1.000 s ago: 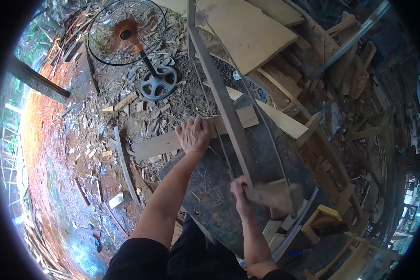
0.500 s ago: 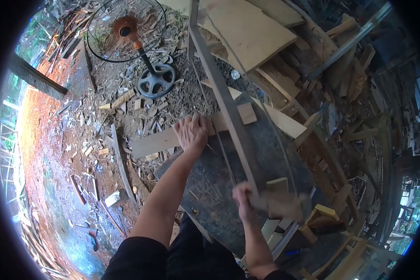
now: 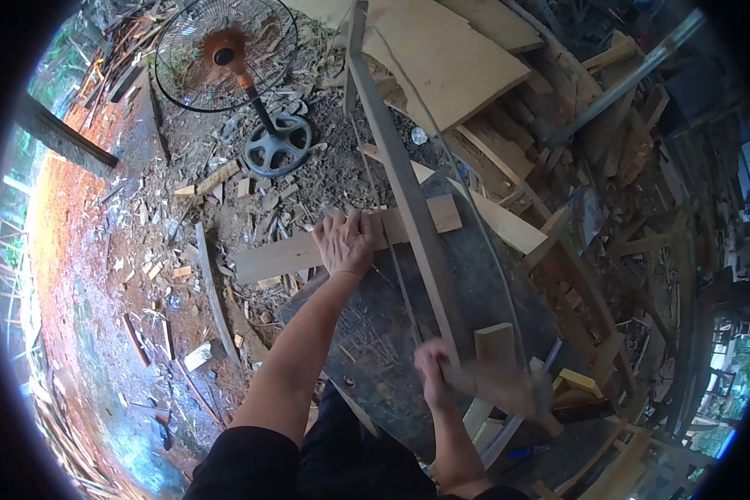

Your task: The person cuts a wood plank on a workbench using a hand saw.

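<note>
A long, flat wooden board [image 3: 279, 258] lies across the far edge of a dark worktop [image 3: 375, 333], its left end jutting past the side. My left hand [image 3: 345, 242] presses down on the board, fingers curled over its far edge. My right hand [image 3: 435, 367] is closed round the near end of a wooden frame saw [image 3: 404, 179], which is slightly blurred. The saw's thin blade crosses the board just right of my left hand. Its central beam passes over the board, and a cord runs along the right side. How deep the blade sits is hard to see.
A standing fan [image 3: 225, 58] with a round base is beyond the worktop on littered ground. Large flat panels [image 3: 442, 62] lie at the back right. Wood offcuts [image 3: 496, 342] and a yellow-edged block [image 3: 579, 383] are right of my right hand. A narrow plank [image 3: 217, 292] lies at left.
My right hand and the near end of the saw have moved a little toward my body. My left hand stays on the board, shifted only slightly.
</note>
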Demonstrator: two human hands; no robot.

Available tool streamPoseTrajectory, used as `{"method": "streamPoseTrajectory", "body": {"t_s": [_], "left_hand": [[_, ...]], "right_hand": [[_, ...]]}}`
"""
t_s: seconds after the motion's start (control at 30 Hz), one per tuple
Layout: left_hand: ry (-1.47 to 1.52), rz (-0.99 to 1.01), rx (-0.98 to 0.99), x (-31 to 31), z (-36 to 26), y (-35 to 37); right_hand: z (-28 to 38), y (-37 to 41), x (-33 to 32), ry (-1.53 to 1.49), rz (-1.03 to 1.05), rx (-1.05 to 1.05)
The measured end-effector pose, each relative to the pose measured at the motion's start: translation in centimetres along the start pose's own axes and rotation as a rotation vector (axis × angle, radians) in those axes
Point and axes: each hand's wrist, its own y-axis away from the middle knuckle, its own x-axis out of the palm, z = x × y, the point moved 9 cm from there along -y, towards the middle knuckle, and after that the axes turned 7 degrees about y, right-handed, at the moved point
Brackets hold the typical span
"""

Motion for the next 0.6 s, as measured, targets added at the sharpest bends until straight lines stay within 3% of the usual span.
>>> {"method": "streamPoseTrajectory", "body": {"t_s": [0.07, 0.13, 0.17, 0.23, 0.33, 0.47, 0.53, 0.6], "left_hand": [[0.009, 0.032, -0.033, 0.1, -0.1, -0.2], [-0.005, 0.069, -0.057, -0.1, 0.1, 0.1], [0.004, 0.086, -0.062, -0.2, 0.0, 0.0], [0.02, 0.079, -0.044, -0.6, -0.2, -0.2], [-0.007, 0.061, -0.053, -0.4, 0.1, -0.3], [0.009, 0.006, -0.042, -1.0, -0.3, -0.4], [0.028, 0.047, -0.048, -0.8, -0.3, -0.4], [0.034, 0.035, -0.053, -0.9, -0.1, -0.4]], "right_hand": [[0.2, 1.5, -0.8, -0.095, 0.006, 0.001], [1.8, 2.2, -1.2, -0.04, -0.05, -0.265], [2.0, 1.3, -0.7, -0.052, -0.042, -0.273], [0.7, -1.3, 0.6, -0.033, -0.063, -0.063], [0.8, -4.0, 1.8, -0.043, -0.03, -0.068], [-1.5, 2.2, -1.3, 0.077, -0.017, 0.014], [0.1, 3.5, -1.8, 0.008, -0.009, -0.022], [1.2, 4.1, -2.1, 0.079, -0.042, -0.208]]}}
